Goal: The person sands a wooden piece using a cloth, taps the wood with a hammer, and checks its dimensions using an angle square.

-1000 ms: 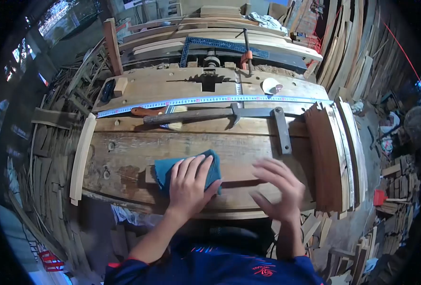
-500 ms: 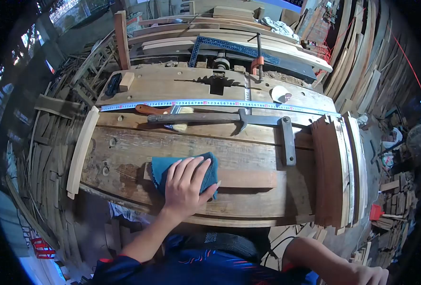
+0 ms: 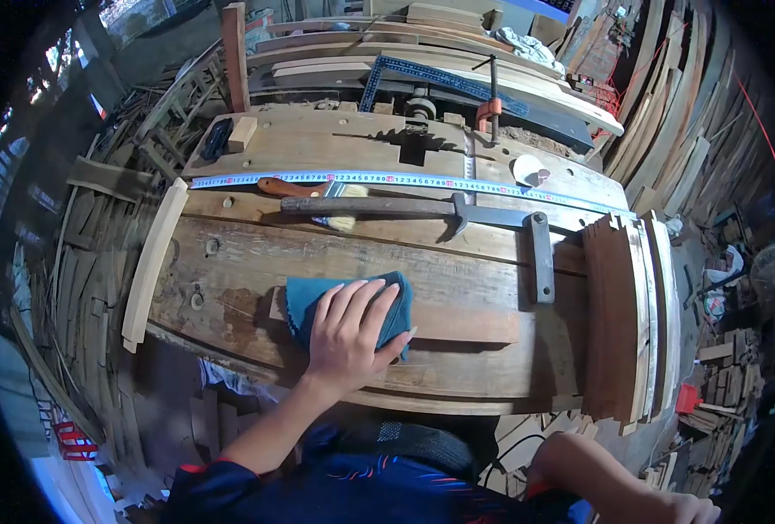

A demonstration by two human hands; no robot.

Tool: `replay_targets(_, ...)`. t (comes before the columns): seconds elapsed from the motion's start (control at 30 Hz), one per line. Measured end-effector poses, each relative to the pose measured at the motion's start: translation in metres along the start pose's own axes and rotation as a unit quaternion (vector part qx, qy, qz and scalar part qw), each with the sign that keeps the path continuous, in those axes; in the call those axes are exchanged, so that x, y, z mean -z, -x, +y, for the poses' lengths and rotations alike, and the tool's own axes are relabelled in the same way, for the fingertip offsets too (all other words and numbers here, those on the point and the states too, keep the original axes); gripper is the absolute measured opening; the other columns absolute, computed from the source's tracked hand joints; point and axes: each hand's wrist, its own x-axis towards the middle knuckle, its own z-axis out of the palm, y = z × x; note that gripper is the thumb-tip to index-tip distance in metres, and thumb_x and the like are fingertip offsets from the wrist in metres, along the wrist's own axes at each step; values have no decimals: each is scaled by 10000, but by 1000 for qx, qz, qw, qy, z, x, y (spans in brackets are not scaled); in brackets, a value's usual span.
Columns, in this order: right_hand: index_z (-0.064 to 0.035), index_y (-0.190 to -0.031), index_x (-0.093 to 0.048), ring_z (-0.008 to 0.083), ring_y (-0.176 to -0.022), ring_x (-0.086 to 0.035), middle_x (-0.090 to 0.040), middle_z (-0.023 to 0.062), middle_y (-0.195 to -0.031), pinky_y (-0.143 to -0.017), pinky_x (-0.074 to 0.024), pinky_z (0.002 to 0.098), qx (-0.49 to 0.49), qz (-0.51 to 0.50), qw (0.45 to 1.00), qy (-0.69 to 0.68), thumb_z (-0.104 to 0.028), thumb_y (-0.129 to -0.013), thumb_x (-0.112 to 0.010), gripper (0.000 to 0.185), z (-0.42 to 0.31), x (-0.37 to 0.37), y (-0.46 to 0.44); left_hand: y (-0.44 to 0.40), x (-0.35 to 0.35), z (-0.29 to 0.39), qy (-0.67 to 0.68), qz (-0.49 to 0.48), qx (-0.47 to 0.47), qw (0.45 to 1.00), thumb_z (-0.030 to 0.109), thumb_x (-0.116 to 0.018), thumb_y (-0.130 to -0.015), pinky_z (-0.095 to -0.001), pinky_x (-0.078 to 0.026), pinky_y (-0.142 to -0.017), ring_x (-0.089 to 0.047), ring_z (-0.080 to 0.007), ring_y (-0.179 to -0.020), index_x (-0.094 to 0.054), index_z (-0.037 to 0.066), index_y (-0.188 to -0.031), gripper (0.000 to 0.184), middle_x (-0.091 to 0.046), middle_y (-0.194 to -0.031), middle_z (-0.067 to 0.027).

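Observation:
My left hand [image 3: 344, 341] presses a folded teal cloth [image 3: 301, 301] onto a flat strip of wood [image 3: 470, 327]. Its fingers bend over the cloth, with the thumb along the right edge. The cloth covers the strip's left part, and a short end shows beyond it. My right hand [image 3: 693, 509] is low at the right, off the bench and partly cut off by the frame's edge. Its knuckles look curled; whatever it may hold is hidden. Beyond the cloth lie a wooden-handled hammer [image 3: 370, 207] and a paintbrush [image 3: 296, 188], partly under the hammer's handle.
A measuring tape strip [image 3: 422, 181] runs across the wooden workbench [image 3: 318, 258]. At the right, a metal bar [image 3: 540, 258] lies beside upright boards [image 3: 610, 314]. A long wood piece [image 3: 156, 262] borders the left edge. A clamp [image 3: 490, 109] and blue square [image 3: 457, 85] stand behind.
The whole bench appears shifted slightly right and up as the view moves. My left hand stays on the cloth over the wood strip. More of my right hand is cut off at the bottom.

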Motion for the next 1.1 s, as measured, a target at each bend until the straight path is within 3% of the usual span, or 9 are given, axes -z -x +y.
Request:
replay_targets(0.17, -71, -732, -705, 33, -554, -571, -662, -10, -716, -482, -368, 231, -39, -73, 995, -51, 154, -842, -573, 283, 5, 14, -7, -1, -1, 0, 1, 3, -1, 1000, 489, -677, -938, -513, -422, -1083, -608, -341, -1217, -661, 62, -1332, 581, -661, -1299, -147)
replay_targets(0.73, -48, -782, -760, 86, -604, -627, -707, 43, -744, -508, -413, 254, -105, -79, 986, -101, 102, -883, -613, 234, 10, 8, -15, -1, -1, -1, -11, 1, -5, 1000, 522, -662, -952, -501, -420, -1086, -616, -334, -1210, -680, 56, -1315, 591, -676, -1299, -128)
replay_targets(0.83, -44, -791, -770, 96, -613, -637, -715, 52, -749, -512, -421, 258, -106, -83, 984, -114, 93, -891, -621, 226, 11, 16, -10, -2, 2, -1, -1, -4, -10, 1000, 439, -729, -912, -492, -429, -1060, -617, -326, -1172, -671, 56, -1311, 556, -675, -1269, -123)
replay_targets(0.87, -43, -794, -773, 99, -615, -640, -718, 56, -751, -514, -424, 259, -100, -77, 989, -75, 90, -893, -623, 224, 5, 27, -2, -3, 2, -3, 1, -8, -11, 1000, 460, -710, -929, -490, -427, -1057, -620, -335, -1166, -679, 48, -1309, 562, -683, -1273, -119)
replay_targets(0.93, -87, -965, -736, 215, -709, -663, -688, 65, -893, -598, -493, 314, -58, -55, 948, 309, -112, -869, -692, 109, -26, 74, 49, -6, 5, -4, 11, 3, -21, 1000, 365, -789, -864, -482, -448, -1013, -630, -302, -1129, -672, 60, -1289, 536, -685, -1212, -101)
replay_targets(0.97, -74, -1005, -728, 234, -785, -667, -688, 87, -939, -674, -500, 327, -123, 23, 889, 441, -146, -873, -713, 151, -10, 78, 56, -9, 7, -6, 23, 13, -22, 999, 338, -803, -850, -463, -454, -995, -644, -298, -1100, -680, 60, -1275, 523, -698, -1174, -91)
replay_targets(1.03, -48, -1086, -712, 273, -937, -676, -688, 131, -1032, -828, -516, 354, -411, 117, 728, 536, -213, -883, -753, 265, 57, 70, 67, -18, 16, -12, 30, 23, -22, 999, 327, -807, -845, -457, -474, -959, -655, -303, -1071, -693, 53, -1257, 507, -704, -1127, -110)
replay_targets(1.07, -35, -1126, -704, 292, -1013, -680, -688, 154, -1079, -904, -524, 368, -483, 74, 685, 540, -247, -887, -773, 326, 87, 70, 73, -20, 18, -20, 17, 32, -28, 999, 321, -793, -868, -461, -480, -950, -651, -319, -1066, -697, 46, -1256, 485, -699, -1112, -128)
replay_targets(1.1, -4, -1152, -686, 313, -1120, -663, -705, 169, -1112, -984, -506, 406, -522, 1, 731, 439, -239, -901, -776, 356, 119, 81, 74, -26, 24, -27, 31, 29, 5, 999, 328, -747, -930, -466, -488, -945, -649, -341, -1061, -697, 32, -1261, 447, -691, -1124, -149)
